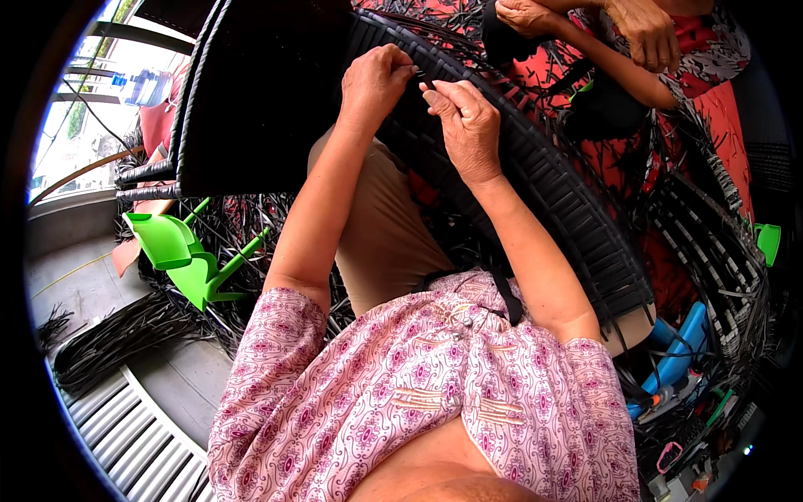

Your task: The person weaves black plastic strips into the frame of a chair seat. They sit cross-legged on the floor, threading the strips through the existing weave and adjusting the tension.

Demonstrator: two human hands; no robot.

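Note:
A black woven wicker panel (535,167) curves from the top middle down to the right, across my lap. Above its upper part my left hand (376,84) is closed, thumb and fingertips pinched together; whatever lies between them is too small to make out. Close beside it, my right hand (468,125) is also bent into a pinch over the weave, its fingertips pointing at the left hand. Any strip between the two hands blends into the dark weave. The large black face (268,100) of the piece stands left of my left forearm.
Green plastic chairs (167,241) stand at the left, near a bundle of black strips (117,343) and a white slatted seat (142,435). At the upper right, a co-worker's hands (644,33) rest above red cloth strewn with strips. A blue plastic object (682,351) lies lower right.

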